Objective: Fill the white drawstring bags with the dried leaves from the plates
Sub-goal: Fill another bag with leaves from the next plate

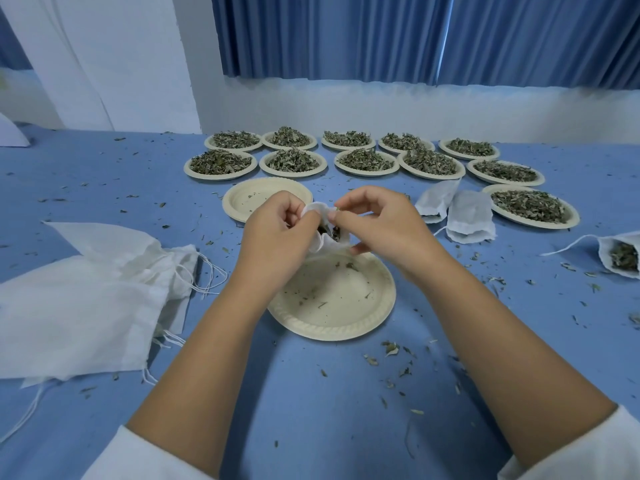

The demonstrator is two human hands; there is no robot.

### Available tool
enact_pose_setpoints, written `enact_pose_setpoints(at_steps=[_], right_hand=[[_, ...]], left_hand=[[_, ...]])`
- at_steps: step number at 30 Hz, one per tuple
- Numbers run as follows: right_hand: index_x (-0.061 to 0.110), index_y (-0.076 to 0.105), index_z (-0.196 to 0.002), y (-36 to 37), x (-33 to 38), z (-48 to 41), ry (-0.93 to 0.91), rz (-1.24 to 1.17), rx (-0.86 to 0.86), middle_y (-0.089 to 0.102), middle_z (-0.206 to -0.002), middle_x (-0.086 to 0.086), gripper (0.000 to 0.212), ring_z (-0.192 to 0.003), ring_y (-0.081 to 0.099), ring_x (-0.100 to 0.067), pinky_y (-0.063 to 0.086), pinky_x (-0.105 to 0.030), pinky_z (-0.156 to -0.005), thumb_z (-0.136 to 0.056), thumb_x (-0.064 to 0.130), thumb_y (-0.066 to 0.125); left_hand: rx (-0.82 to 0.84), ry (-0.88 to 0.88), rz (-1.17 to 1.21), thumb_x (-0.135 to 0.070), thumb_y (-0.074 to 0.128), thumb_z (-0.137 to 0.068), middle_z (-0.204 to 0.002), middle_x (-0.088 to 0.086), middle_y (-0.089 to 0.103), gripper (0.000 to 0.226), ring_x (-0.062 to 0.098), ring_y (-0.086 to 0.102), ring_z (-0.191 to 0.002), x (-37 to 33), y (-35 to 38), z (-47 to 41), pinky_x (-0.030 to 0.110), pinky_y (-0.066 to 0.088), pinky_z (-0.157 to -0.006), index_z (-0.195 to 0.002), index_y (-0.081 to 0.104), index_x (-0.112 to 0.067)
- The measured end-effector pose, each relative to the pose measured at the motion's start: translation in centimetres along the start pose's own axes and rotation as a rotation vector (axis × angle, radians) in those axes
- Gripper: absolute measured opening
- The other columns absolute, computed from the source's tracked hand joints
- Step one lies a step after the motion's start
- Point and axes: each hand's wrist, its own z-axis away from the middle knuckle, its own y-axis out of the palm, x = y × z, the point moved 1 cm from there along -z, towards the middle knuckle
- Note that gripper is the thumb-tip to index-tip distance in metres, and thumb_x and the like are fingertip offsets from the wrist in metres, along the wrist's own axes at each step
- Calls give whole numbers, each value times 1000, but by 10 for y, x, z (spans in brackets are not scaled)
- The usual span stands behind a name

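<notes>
1. The blue counter [311,393], strewn with leaf crumbs, meets a white wall [346,105] under blue curtains [381,36].
2. The left hand [273,233] and right hand [377,223] pinch the bag [318,247] over an emptied plate [332,306].
3. Full plates [292,159] line the far side.

Near plate [346,306] beneath the bag [319,208], bag pile [86,299] to its left, rows of leaf plates [292,175] behind.
</notes>
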Motion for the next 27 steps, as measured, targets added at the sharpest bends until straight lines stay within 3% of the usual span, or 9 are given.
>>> enact_pose_setpoints(at_steps=[5, 9, 14, 17, 20, 23, 27], right_hand=[[15, 73, -82, 0, 2, 1, -97, 75, -67, 70, -73, 0, 5, -67, 65, -15, 53, -25, -50, -86, 17, 73], [19, 75, -80, -3, 5, 2, -232, 105, -158, 69, -69, 9, 7, -64, 62, -16, 58, -37, -63, -86, 17, 71], [28, 73, -73, 0, 7, 4, -347, 242, -54, 65, -66, 3, 13, -65, 58, -18, 52, -30, -65, -81, 18, 74], [30, 71, -76, 3, 3, 4, -418, 390, -70, 55, -67, 7, 13, -63, 50, -7, 46, -25, -66, -80, 19, 76], [26, 69, -84, 2, 2, 3, -459, 346, -183, 54, -71, 2, 9, -64, 46, -8, 43, -23, -63, -80, 24, 77], [32, 69, -90, 1, 0, 2, -444, 361, -181, 59, -81, 5, 13, -63, 50, -10, 41, -13, -67, -81, 30, 77], [31, 71, -83, 3, 2, 4, -417, 306, -191, 65, -83, 7, 10, -69, 57, -5, 39, -7, -66, -84, 21, 74]], left_hand=[[-20, -12, 20, -17, 61, -85, -66, -1, 51, 18, 6, 45, -56, 1, -1, -1, 13, 38, -49, -70, 51, -15], [-30, -42, 63, -17, 60, -87, -52, -14, 49, 18, 1, 44, -48, 1, -2, 0, 11, 37, -44, -72, 51, -14], [-49, -65, 94, -20, 62, -88, -57, -9, 52, 21, 3, 44, -50, 0, -2, -1, 12, 38, -46, -71, 50, -17], [-50, -74, 83, -20, 62, -87, -64, -1, 54, 19, 6, 45, -53, 1, -2, -1, 14, 39, -48, -72, 52, -17], [-49, -86, 86, -23, 63, -87, -60, -6, 52, 20, 4, 44, -50, 1, -2, -1, 13, 38, -46, -71, 51, -18], [-29, -78, 67, -25, 63, -88, -58, -8, 50, 22, 3, 43, -49, 1, -2, -1, 11, 37, -45, -70, 51, -18], [-4, -61, 44, -26, 63, -89, -61, -6, 50, 23, 2, 42, -49, 1, -1, -1, 10, 36, -45, -70, 51, -19]])
